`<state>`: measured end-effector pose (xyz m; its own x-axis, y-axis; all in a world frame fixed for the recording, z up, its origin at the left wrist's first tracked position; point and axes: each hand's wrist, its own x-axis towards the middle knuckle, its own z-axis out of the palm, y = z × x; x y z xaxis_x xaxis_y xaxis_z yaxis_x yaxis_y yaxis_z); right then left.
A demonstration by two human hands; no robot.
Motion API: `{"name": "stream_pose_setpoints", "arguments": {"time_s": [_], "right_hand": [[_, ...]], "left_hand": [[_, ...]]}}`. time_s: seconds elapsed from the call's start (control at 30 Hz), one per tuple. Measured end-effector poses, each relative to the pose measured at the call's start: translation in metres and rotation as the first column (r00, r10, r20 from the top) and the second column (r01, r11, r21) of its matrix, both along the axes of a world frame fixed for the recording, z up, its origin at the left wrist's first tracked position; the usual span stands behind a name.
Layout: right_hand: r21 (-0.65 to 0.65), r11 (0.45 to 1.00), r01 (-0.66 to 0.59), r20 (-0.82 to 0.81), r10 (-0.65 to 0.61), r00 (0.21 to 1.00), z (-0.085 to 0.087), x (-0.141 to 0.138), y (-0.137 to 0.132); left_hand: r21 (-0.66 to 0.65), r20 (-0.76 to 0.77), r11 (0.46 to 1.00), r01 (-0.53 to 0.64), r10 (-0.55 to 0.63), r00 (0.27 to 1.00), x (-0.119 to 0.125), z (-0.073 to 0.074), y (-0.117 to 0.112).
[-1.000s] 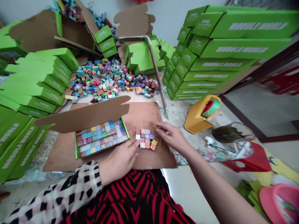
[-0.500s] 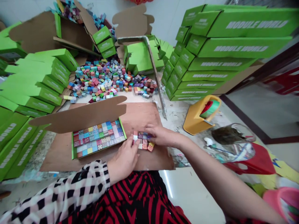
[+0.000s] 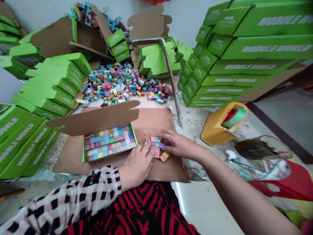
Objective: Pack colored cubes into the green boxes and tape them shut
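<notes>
A small cluster of patterned cube blocks (image 3: pixel 156 147) lies on the brown board between my hands. My left hand (image 3: pixel 137 163), below a black-and-white checked cuff, has its fingers close together and bent over the cluster's left side, covering part of it. At the right edge, my right hand (image 3: pixel 179 146) curves its thumb and fingers around a purple block. A yellow-and-orange block (image 3: pixel 164 156) sits askew at the near right corner. Left of the cluster stands an open green box (image 3: pixel 83 151) holding rows of similar blocks, its brown cardboard lid (image 3: pixel 97 119) raised behind.
A loose heap of blocks (image 3: pixel 117 83) spreads behind the brown board (image 3: pixel 156 120). Green boxes (image 3: pixel 244 67) are stacked at the right, and more green boxes (image 3: pixel 53 85) line the left. A metal bar (image 3: pixel 170 75) and a yellow tape dispenser (image 3: pixel 215 127) stand nearby.
The whole view has shifted, so things appear further right. My left fingers cover more of the cluster's left side. Both hands stay at the blocks.
</notes>
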<state>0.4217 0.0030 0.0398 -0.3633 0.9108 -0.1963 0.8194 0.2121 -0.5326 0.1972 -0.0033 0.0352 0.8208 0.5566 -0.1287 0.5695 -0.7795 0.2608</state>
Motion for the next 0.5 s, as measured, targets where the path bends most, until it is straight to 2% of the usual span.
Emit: {"name": "stream_pose_setpoints", "arguments": {"time_s": [0.1,0.2,0.37,0.5], "right_hand": [[0.020,0.996,0.083,-0.056,-0.082,0.995,0.001,0.007,-0.014],[0.035,0.989,0.144,-0.048,-0.143,0.989,-0.002,0.008,-0.034],[0.079,0.989,0.129,-0.065,-0.124,0.990,-0.008,0.000,-0.063],[0.093,0.988,0.125,-0.020,-0.124,0.992,-0.008,-0.007,-0.070]], "left_hand": [[0.094,-0.025,0.992,0.082,-0.080,0.997,0.004,0.000,0.001],[0.162,-0.015,0.972,0.169,-0.168,0.986,0.005,-0.009,0.002],[0.205,-0.018,0.958,0.201,-0.202,0.979,0.002,-0.026,0.004],[0.225,-0.017,0.949,0.223,-0.225,0.974,0.002,-0.029,0.004]]}}
